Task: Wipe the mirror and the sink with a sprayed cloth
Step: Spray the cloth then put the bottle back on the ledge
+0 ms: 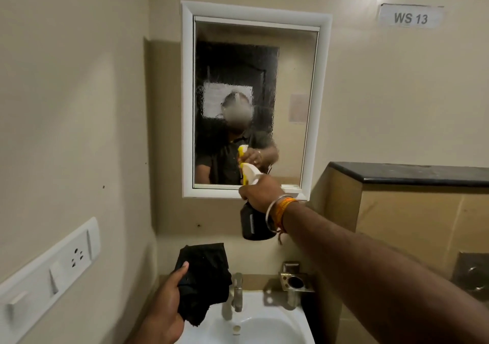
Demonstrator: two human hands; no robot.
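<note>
Gripping a dark spray bottle w/ white-and-yellow trigger head (pixel 254 219), the right hand (pixel 260 194) aims it at the white-framed wall mirror (pixel 291 79) — glass fragile, looks wet w/ droplets, so likely slick. Left hand (pixel 164 306) clutches a soft black cloth (pixel 205 275) over the white ceramic sink (pixel 264 327); limp, light, best bunched in the palm. Wall label (pixel 411 17) reads "WS 13" — bottle label illegible.
</note>
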